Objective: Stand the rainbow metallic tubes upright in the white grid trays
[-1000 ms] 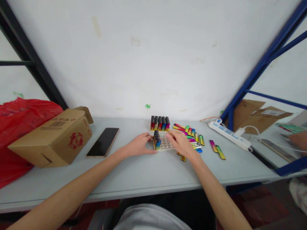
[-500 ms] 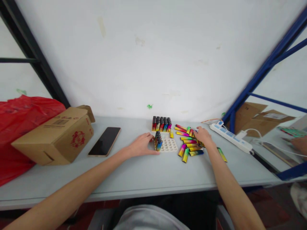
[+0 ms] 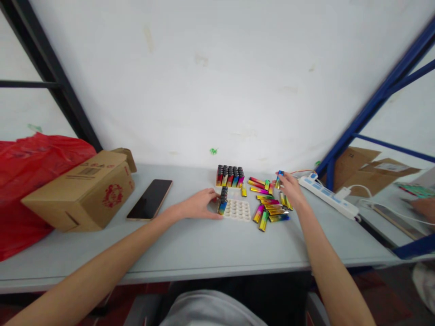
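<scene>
My left hand point(image 3: 200, 204) steadies the left side of a white tray point(image 3: 242, 209) with round holes, thumb at its front corner and fingers behind. Shiny tubes with black tops point(image 3: 223, 199) stand in a row in the tray's left column, beside that hand. My right hand point(image 3: 290, 186), closed in a pinch, holds a blue-and-gold tube point(image 3: 279, 179) upright above the table, right of the pile. Several loose gradient-coloured tubes point(image 3: 272, 207) lie scattered between the tray and my right hand. A short yellow tube point(image 3: 244, 190) is just behind the tray.
A full block of black-topped tubes point(image 3: 230, 176) stands behind the tray. At left are a phone point(image 3: 150, 200), a cardboard box point(image 3: 84, 194) and a red bag point(image 3: 37, 158). A white power strip point(image 3: 328, 197) lies at right, near a blue frame. Another person's hand shows at far right.
My right hand has lifted the blue-and-gold tube from the right side of the pile. The green-and-yellow tube that lay by my right forearm no longer shows there. My left hand stays at the tray.
</scene>
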The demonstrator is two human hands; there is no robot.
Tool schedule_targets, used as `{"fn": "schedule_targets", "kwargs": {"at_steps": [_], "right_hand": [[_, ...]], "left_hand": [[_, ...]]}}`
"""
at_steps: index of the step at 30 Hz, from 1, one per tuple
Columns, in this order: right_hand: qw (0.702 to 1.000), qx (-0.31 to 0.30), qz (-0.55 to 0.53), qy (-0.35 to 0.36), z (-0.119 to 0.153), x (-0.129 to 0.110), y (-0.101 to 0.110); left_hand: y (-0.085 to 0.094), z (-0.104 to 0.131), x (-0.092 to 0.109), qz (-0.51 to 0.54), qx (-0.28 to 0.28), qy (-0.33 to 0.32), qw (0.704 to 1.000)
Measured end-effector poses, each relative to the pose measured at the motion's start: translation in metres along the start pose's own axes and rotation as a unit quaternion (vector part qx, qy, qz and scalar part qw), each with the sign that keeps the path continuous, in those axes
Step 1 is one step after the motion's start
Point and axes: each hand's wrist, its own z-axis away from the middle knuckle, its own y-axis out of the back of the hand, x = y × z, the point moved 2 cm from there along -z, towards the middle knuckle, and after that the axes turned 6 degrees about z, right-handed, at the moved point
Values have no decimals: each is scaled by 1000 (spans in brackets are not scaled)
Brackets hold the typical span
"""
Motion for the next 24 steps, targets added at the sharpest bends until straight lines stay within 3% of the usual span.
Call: {"fn": "schedule_targets", "kwargs": {"at_steps": [3,8,11,15,19,24], "right_hand": [[980,-87,-181,-15,18,-28,-19],[960,-212,-185,-9,45,-72,-60],[966,-188,-173,-25,55,-77,-86],[969,-158,-174,-71,67,-65,-109],[967,-150,-170,-114,75,-55,-111],[967,-153,-171,-115,81,-55,-106]], "left_hand": [[7,2,2,17,-22,-17,999],[7,3,4,35,-22,-20,999],[0,1,5,10,9,8,1000],[-6,0,5,-6,28,21,999],[-6,0,2,-10,27,8,1000],[-6,0,-1,3,18,0,1000]]}}
